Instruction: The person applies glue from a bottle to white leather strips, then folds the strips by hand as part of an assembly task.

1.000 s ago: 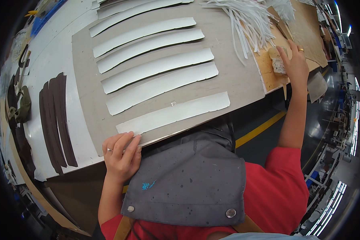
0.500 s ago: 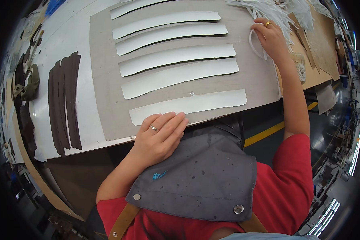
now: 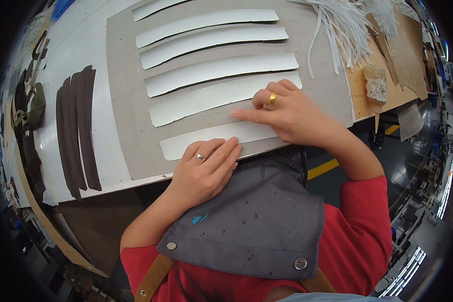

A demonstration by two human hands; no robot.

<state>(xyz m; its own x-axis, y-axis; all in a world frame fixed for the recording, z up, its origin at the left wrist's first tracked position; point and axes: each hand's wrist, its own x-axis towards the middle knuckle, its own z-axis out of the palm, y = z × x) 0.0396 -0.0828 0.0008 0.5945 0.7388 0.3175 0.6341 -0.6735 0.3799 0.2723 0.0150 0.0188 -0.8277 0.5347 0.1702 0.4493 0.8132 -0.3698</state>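
While looking down on the grey board (image 3: 126, 100), note near strip (image 3: 251, 133), white, lying lengthwise along its close edge, partly under both hands. Find left hand (image 3: 204, 168) palm down at that edge, with fingers straight and close together, tips on strip's lower margin. Cannot tell whether pinching anything, with thumb unclear. Find right hand (image 3: 294, 113) over strip's right half, pointing one finger leftward and curling the others. Cannot tell whether touching strip or closed on something small. Farther up, count five white strips (image 3: 221, 72), roughly parallel, with gaps between. To left, on white table (image 3: 85, 40), see brown strips (image 3: 75, 131) side by side. To right, see thin strands (image 3: 337, 30) heaped partly over board, and pale mottled block (image 3: 375, 85) on tan sheet (image 3: 357, 90). Lower down, see grey apron (image 3: 241, 221).
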